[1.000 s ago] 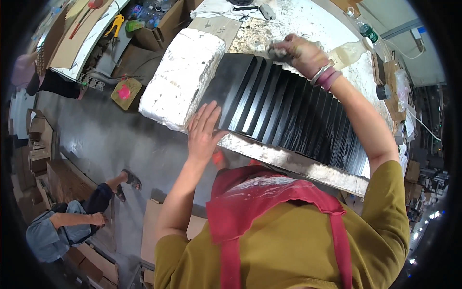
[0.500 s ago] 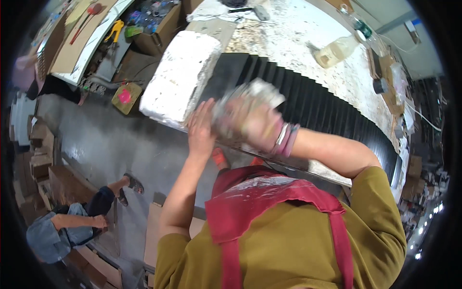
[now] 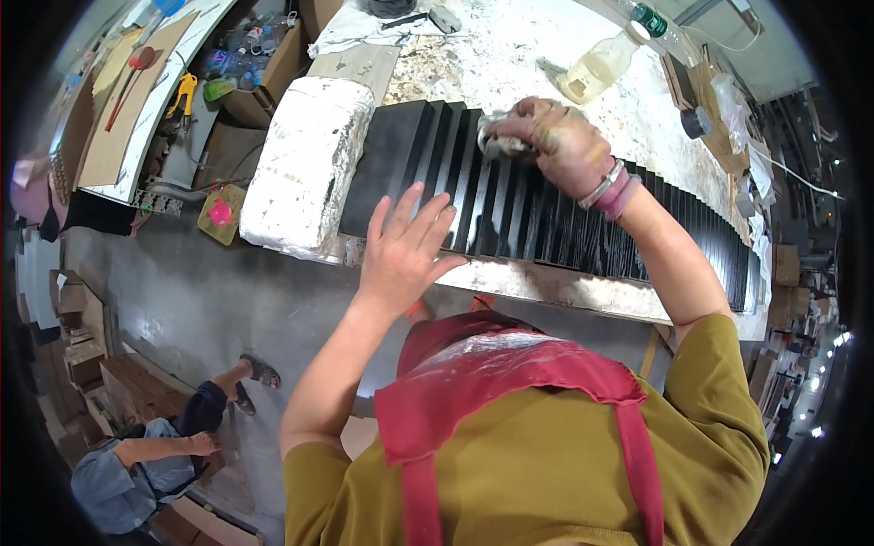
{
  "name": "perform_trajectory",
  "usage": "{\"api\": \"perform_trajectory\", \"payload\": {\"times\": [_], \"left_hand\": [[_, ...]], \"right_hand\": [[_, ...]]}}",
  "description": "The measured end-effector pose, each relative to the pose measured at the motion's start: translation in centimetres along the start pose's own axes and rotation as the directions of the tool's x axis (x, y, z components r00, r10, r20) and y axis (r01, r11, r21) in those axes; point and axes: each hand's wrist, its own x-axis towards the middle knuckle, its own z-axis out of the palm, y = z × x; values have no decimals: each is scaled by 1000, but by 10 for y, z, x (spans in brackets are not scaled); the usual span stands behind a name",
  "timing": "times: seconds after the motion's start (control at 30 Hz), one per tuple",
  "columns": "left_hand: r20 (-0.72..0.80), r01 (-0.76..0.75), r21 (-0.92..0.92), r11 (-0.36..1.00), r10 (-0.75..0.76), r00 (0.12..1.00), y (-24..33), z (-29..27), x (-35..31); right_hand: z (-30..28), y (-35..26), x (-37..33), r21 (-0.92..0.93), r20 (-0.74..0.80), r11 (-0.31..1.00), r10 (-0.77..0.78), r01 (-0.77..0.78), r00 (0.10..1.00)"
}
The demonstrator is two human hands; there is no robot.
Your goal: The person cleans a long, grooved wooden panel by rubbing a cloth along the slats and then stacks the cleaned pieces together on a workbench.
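Note:
A long row of overlapping black panels [image 3: 496, 205] lies fanned out along the workbench. My right hand [image 3: 569, 146] grips a crumpled greyish rag [image 3: 503, 136] and presses it on the far part of the panels. Across the near edge of the leftmost panels rests my left hand [image 3: 407, 246], fingers spread and holding nothing. Left of the panels, beside that hand, sits a white wrapped block [image 3: 309, 164] with a worn, stained surface.
A bottle of pale liquid [image 3: 603, 65] lies at the far side of the stained workbench [image 3: 473, 64]. At left are a box of plastic bottles [image 3: 264, 68] and yellow-handled pliers [image 3: 182, 96]. Another person [image 3: 146, 464] sits at lower left.
My right hand has swept the rag away from the near left end, rightward and farther across the panels. The left hand has shifted right, from the block's edge onto the panels.

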Motion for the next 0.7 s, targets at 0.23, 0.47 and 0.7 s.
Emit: {"api": "perform_trajectory", "payload": {"times": [0.23, 0.47, 0.7], "left_hand": [[114, -30, -8, 1000, 31, 993, 6, 21, -10], [134, 10, -55, 998, -3, 991, 10, 18, -9], [245, 42, -128, 991, -10, 969, 15, 0, 7]], "right_hand": [[11, -32, -7, -127, 94, 932, -330, 340, 939], [23, -23, 1, -118, 283, 937, -285, 328, 916], [31, 114, 63, -542, 276, 839, 131, 42, 952]]}}
